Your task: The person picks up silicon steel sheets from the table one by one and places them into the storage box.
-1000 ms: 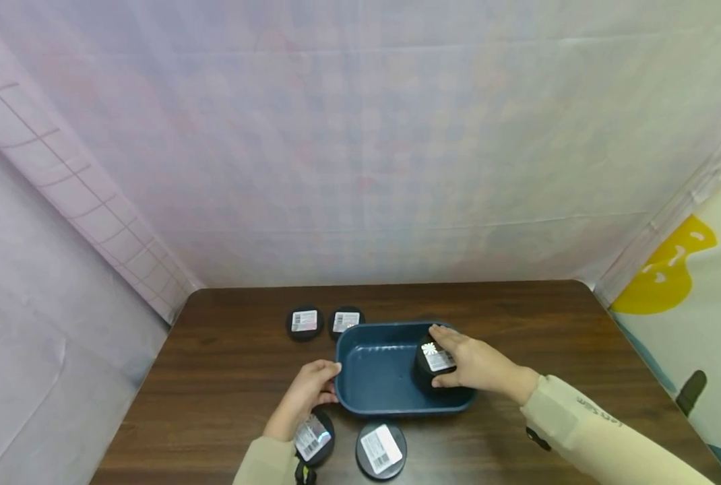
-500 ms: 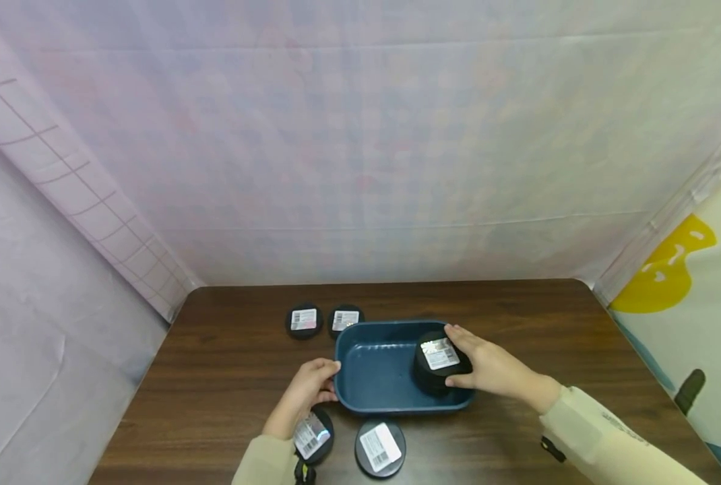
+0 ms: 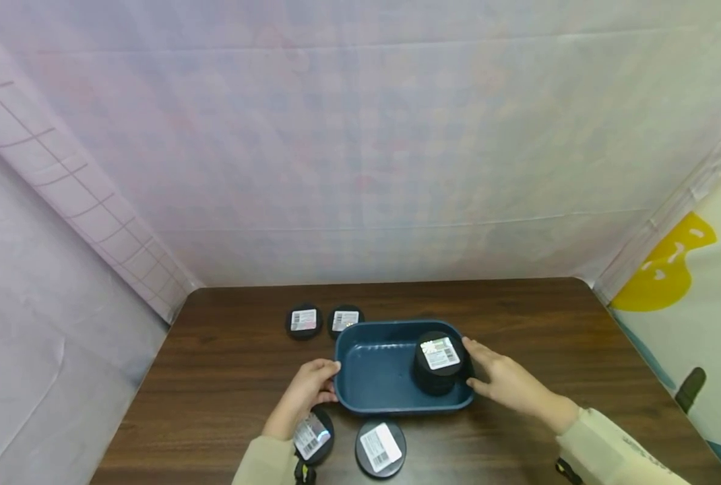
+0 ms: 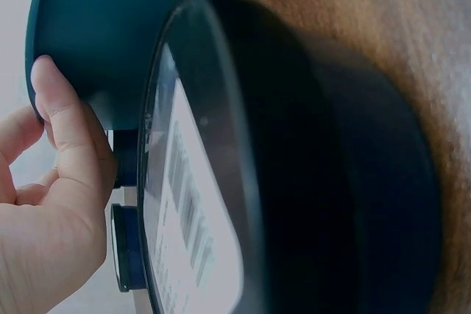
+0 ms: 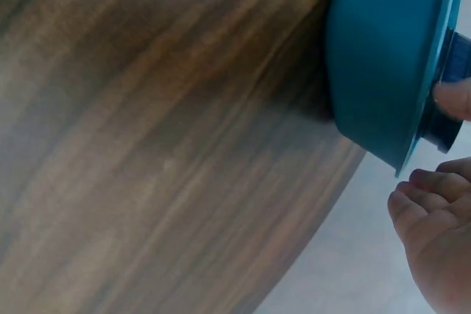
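Fingers and thumb of your left hand (image 3: 306, 391) pinch the near rim corner of the blue tray (image 3: 379, 377), which stretches from there toward your right. Your right hand (image 3: 515, 385), thumb and fingers spread apart with a gap between, is at the tray's other end; you cannot tell whether its fingertips touch the rim. Just left of those fingertips, inside the tray, sits a round black container (image 3: 439, 357), its lid bearing a white label (image 3: 440, 353) with a barcode and lines of print too small to read. Nearest your left wrist, partly behind it, is a second container (image 3: 321, 448); its label shows a barcode, with blurred print in the left wrist view. To the right of that wrist is a third container (image 3: 381, 465), with a white barcode label set askew. Beyond your left hand are two more labelled containers (image 3: 304, 333), side by side on the brown counter (image 3: 518, 310). The dark lettering (image 3: 645, 451) along your right sleeve (image 3: 609, 444) cannot be read.
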A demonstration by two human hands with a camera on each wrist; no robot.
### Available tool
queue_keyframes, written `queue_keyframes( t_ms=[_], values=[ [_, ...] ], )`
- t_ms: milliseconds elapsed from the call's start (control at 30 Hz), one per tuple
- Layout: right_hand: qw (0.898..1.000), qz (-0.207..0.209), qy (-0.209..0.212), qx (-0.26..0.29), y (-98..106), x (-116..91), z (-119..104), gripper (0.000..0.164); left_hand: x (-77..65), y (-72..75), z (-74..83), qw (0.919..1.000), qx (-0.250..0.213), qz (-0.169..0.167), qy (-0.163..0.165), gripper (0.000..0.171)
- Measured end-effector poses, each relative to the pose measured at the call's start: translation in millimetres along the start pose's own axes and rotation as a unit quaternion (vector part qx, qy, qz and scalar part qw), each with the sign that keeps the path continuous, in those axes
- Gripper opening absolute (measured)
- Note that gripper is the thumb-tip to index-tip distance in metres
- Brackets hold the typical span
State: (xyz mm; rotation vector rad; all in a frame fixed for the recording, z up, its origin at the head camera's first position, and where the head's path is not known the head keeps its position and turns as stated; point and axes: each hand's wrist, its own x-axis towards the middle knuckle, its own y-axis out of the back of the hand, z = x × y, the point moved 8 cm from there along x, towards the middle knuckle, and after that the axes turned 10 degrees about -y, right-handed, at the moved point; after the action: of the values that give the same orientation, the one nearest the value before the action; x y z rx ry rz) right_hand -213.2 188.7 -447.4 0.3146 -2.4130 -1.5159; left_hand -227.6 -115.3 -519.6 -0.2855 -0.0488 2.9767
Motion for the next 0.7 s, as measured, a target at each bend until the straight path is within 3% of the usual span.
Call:
queue_keyframes(
  t_ms=[200,333,500,700],
  values=[
    [1.0,0.025,-0.007,0.012,-4.8,-5.4,6.5,0.062,0.1,0.8,0.3,1.0,0.003,0.003,0.0,0.037],
    [0.997,0.022,-0.056,0.043,-6.7,-5.8,11.0,0.059,0.5,1.1,-0.8,1.0,0.004,0.001,0.0,0.038],
    [0.985,0.003,-0.138,0.099,-11.8,-6.6,19.3,0.054,-2.0,0.3,2.1,1.0,0.003,-0.004,0.003,0.038],
    [0.969,0.013,-0.19,0.156,-15.3,-10.9,27.8,0.046,-12.2,-5.5,20.2,1.0,0.007,-0.005,0.002,0.035]
  ],
)
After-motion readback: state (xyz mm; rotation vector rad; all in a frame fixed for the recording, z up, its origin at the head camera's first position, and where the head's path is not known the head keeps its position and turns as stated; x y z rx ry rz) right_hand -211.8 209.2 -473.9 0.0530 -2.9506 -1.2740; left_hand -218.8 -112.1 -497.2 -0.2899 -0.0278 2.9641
